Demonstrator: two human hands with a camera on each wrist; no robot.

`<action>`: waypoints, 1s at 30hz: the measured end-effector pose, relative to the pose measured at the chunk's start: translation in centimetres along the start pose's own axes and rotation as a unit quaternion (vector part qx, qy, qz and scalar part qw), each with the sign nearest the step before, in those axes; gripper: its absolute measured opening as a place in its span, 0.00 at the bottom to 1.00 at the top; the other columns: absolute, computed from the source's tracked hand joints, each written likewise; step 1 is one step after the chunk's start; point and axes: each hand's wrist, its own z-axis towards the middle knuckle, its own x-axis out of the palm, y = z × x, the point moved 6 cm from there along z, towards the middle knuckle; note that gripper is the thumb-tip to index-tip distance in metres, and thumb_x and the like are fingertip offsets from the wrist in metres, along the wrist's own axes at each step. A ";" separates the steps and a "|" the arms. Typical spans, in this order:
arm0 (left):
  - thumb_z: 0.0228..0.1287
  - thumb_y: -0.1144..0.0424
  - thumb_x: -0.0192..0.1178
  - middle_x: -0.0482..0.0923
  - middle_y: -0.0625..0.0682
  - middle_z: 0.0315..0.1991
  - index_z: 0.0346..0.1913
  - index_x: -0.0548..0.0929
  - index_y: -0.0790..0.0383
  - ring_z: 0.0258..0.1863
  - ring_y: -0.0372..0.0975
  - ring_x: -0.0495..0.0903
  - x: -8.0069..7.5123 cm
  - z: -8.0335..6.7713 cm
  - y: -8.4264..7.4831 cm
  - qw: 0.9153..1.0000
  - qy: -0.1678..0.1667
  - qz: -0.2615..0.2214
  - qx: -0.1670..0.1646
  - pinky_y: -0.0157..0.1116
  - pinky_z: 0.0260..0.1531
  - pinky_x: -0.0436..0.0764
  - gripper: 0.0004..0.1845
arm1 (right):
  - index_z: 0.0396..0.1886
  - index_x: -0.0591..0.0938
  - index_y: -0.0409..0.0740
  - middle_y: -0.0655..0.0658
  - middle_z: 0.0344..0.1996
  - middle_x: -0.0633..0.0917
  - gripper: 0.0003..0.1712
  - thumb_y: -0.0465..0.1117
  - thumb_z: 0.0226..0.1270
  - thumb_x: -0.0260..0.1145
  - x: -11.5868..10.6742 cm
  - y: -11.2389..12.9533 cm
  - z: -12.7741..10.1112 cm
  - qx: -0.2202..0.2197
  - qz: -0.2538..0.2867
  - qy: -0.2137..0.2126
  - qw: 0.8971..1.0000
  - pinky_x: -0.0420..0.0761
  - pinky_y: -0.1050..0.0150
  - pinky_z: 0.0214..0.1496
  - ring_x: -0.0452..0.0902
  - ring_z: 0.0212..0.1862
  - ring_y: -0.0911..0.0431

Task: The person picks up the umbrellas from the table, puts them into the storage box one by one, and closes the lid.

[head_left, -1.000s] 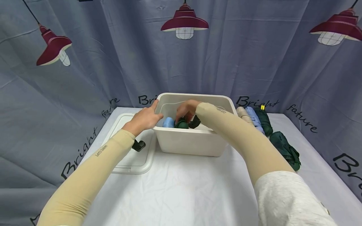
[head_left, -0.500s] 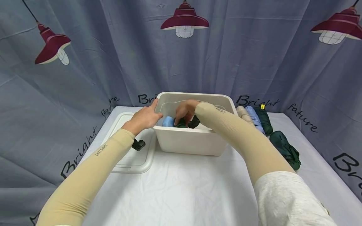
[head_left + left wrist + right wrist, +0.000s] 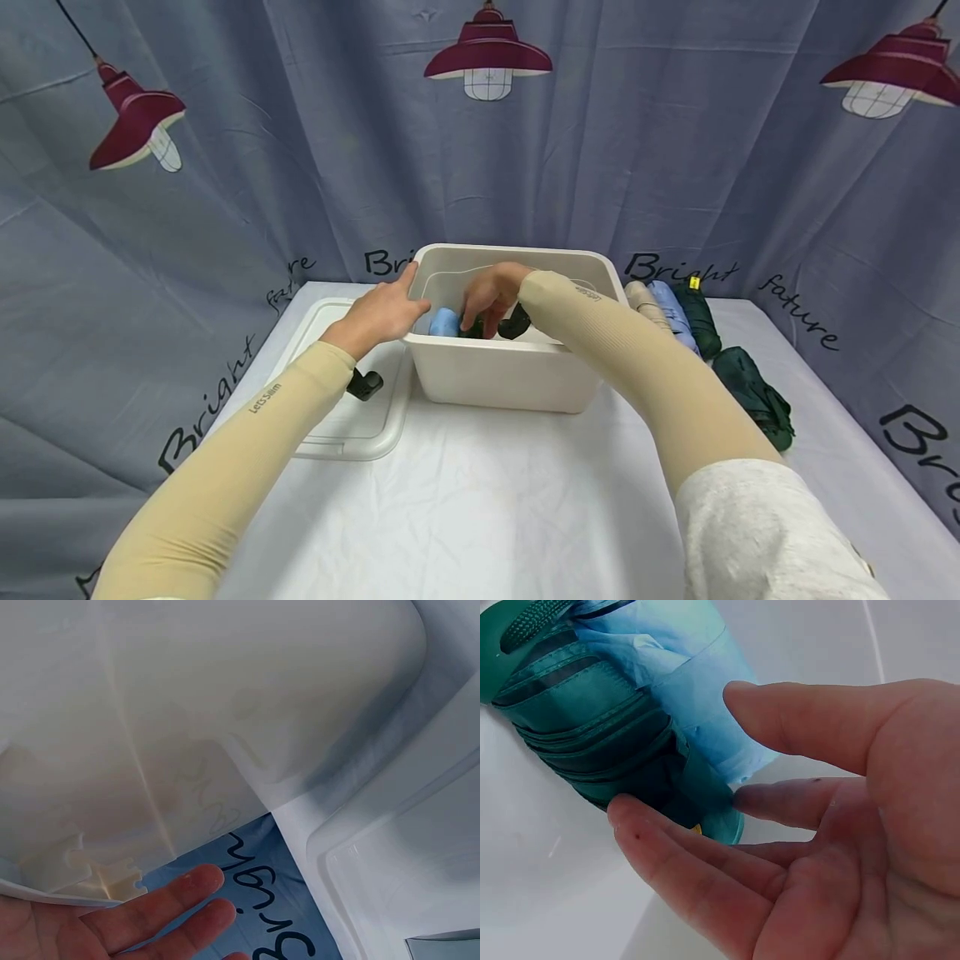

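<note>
A grey-blue curtain printed with red lamps and black lettering encloses the scene on three sides. A white-clothed table stands before it. Lighting is even.

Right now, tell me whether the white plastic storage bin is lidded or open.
Open. The white plastic storage bin has no cover on; its clear plastic lid lies flat on the table beside it, and the right hand reaches inside.

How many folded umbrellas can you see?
6. Two lie in the white bin: light blue and dark green. Four lie right of it: beige, blue, green, green. More may hide.
</note>
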 end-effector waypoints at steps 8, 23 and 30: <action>0.74 0.43 0.44 0.63 0.65 0.75 0.82 0.35 0.46 0.69 0.59 0.70 -0.1 -0.2 -0.2 1.000 -0.001 -0.001 -0.002 0.57 0.62 0.71 0.43 | 0.78 0.61 0.37 0.30 0.63 0.77 0.37 0.37 0.73 0.63 -0.4 -0.3 -1.0 -0.005 -0.010 -0.024 1.000 0.78 0.50 0.63 0.85 0.47 0.45; 0.73 0.43 0.44 0.75 0.65 0.65 0.83 0.38 0.46 0.59 0.56 0.78 0.2 -0.2 -0.2 1.000 -0.014 0.003 0.015 0.55 0.57 0.74 0.43 | 0.80 0.56 0.41 0.30 0.71 0.67 0.41 0.41 0.74 0.62 -1.2 -1.1 -3.2 -0.037 -0.027 -0.040 0.998 0.75 0.46 0.66 0.76 0.64 0.38; 0.74 0.43 0.43 0.71 0.65 0.68 0.83 0.36 0.47 0.62 0.57 0.76 0.1 -0.2 -0.1 1.000 -0.009 0.005 0.014 0.56 0.58 0.73 0.43 | 0.80 0.60 0.46 0.39 0.72 0.71 0.39 0.47 0.74 0.61 -2.0 -1.2 -5.8 -0.078 -0.092 -0.084 0.989 0.80 0.50 0.60 0.82 0.59 0.46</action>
